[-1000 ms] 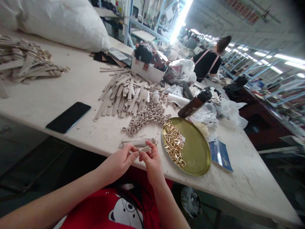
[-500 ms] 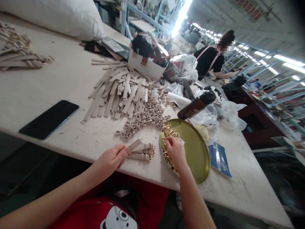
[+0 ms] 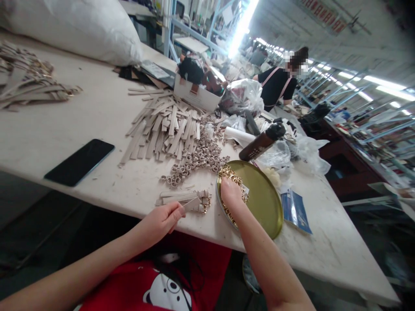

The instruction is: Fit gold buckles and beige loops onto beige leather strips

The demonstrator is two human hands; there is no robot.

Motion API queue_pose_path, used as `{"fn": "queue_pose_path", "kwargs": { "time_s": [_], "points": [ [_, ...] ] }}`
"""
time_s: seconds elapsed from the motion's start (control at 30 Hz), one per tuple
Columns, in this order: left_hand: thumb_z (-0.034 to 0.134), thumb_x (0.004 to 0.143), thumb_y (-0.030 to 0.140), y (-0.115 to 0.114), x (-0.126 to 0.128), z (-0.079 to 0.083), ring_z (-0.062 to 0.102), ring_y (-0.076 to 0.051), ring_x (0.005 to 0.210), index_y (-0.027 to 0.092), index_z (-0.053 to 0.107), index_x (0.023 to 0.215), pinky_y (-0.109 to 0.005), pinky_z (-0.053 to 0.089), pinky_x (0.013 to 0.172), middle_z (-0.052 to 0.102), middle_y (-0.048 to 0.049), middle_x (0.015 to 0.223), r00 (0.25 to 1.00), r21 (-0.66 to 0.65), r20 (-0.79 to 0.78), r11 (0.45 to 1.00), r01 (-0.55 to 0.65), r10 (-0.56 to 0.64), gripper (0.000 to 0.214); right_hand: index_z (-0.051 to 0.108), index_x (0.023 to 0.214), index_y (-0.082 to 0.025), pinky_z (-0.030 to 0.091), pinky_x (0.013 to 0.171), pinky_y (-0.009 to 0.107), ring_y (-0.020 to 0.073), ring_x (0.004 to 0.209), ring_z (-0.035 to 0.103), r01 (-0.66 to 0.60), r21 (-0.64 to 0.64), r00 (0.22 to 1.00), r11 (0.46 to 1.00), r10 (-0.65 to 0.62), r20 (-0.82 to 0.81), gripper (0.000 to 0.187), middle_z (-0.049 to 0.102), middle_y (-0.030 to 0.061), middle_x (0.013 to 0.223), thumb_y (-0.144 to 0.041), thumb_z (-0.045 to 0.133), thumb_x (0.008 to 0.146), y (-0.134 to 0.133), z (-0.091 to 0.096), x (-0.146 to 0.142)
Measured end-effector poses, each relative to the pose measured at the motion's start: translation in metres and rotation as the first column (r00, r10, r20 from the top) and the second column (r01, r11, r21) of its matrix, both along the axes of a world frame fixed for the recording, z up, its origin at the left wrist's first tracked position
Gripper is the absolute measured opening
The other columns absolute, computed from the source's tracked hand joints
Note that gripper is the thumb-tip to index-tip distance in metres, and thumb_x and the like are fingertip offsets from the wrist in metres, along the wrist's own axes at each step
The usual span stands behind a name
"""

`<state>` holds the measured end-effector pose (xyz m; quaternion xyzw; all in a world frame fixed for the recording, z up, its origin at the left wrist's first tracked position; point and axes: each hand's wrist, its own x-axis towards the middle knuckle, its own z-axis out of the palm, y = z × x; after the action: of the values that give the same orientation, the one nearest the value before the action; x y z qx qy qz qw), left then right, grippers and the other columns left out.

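Observation:
My left hand is closed in a pinch on a beige strap, seen nearly edge-on, at the table's near edge. Just behind it lies a small bundle of finished-looking straps with gold buckles at their right ends. My right hand reaches into the round gold-coloured tray, over a heap of small gold buckles along its left side. Its fingertips are hidden from view. Beyond my hands are a pile of loose beige straps and a heap of small beige loops.
A phone lies at left, with more buckled straps and a white sack behind. A dark bottle leans beyond the tray; a blue packet lies right of it. A filled box stands at the back. Another person works farther off.
My right hand has shifted slightly left and deeper into the buckles, its fingertips now hidden. The strap in my left hand has turned nearly edge-on. The whole view has shifted slightly.

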<state>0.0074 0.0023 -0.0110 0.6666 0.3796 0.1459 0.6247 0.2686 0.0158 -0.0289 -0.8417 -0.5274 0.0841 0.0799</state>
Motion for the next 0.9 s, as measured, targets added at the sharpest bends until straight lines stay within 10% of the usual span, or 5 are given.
{"fn": "queue_pose_path", "kwargs": {
  "time_s": [0.23,0.37,0.43,0.7,0.9],
  "points": [
    [0.042,0.082,0.047,-0.007,-0.007,0.009,0.034,-0.007,0.041,0.017,0.048,0.080,-0.018,0.027,0.042,0.039,0.0087,0.047,0.982,-0.023,0.132,0.991,-0.134,0.136,0.031,0.054,0.094,-0.016,0.047,0.067,0.029,0.0137,0.069,0.060,-0.020,0.259,0.875,0.966,0.142,-0.464,0.019,0.063,0.0038,0.081,-0.026,0.043,0.082,-0.040,0.034,-0.045],
    [0.052,0.077,0.042,-0.010,0.000,0.017,0.035,-0.007,0.043,0.016,0.049,0.088,-0.018,0.030,0.044,0.040,0.0093,0.050,0.956,-0.073,0.212,0.979,-0.191,0.202,0.029,0.053,0.076,-0.018,0.047,0.061,0.026,0.0094,0.057,0.054,0.268,0.214,0.073,0.939,0.202,-0.977,0.018,0.060,-0.0015,0.068,-0.033,0.062,0.070,-0.062,0.032,-0.109],
    [0.053,0.077,0.040,-0.011,0.001,0.017,0.038,-0.007,0.047,0.016,0.050,0.085,-0.018,0.032,0.047,0.044,0.0075,0.055,0.945,-0.066,0.222,0.971,-0.232,0.241,0.026,0.053,0.072,-0.018,0.045,0.058,0.023,0.0077,0.054,0.052,0.321,0.165,-0.063,0.932,0.195,-0.979,0.019,0.059,-0.0031,0.065,-0.031,0.066,0.067,-0.066,0.027,-0.134],
    [0.051,0.075,0.034,-0.007,-0.007,0.006,0.040,-0.008,0.053,0.015,0.052,0.076,-0.018,0.032,0.050,0.046,0.0064,0.059,0.943,0.008,0.112,0.948,-0.317,0.314,0.019,0.058,0.075,-0.018,0.037,0.054,0.021,0.0077,0.053,0.044,0.152,0.180,0.093,0.972,0.167,-0.982,0.016,0.051,-0.0051,0.060,-0.034,0.058,0.074,-0.072,0.015,-0.144],
    [0.050,0.074,0.035,-0.001,-0.002,0.007,0.034,-0.007,0.044,0.016,0.053,0.078,-0.018,0.027,0.043,0.040,0.0086,0.050,0.963,-0.034,0.030,0.963,-0.267,0.268,0.020,0.064,0.080,-0.021,0.041,0.074,0.027,0.0153,0.086,0.051,-0.013,0.374,0.322,0.927,0.358,-0.876,0.008,0.055,0.0023,0.094,-0.023,0.058,0.074,-0.080,0.013,-0.125]
  ]
}}
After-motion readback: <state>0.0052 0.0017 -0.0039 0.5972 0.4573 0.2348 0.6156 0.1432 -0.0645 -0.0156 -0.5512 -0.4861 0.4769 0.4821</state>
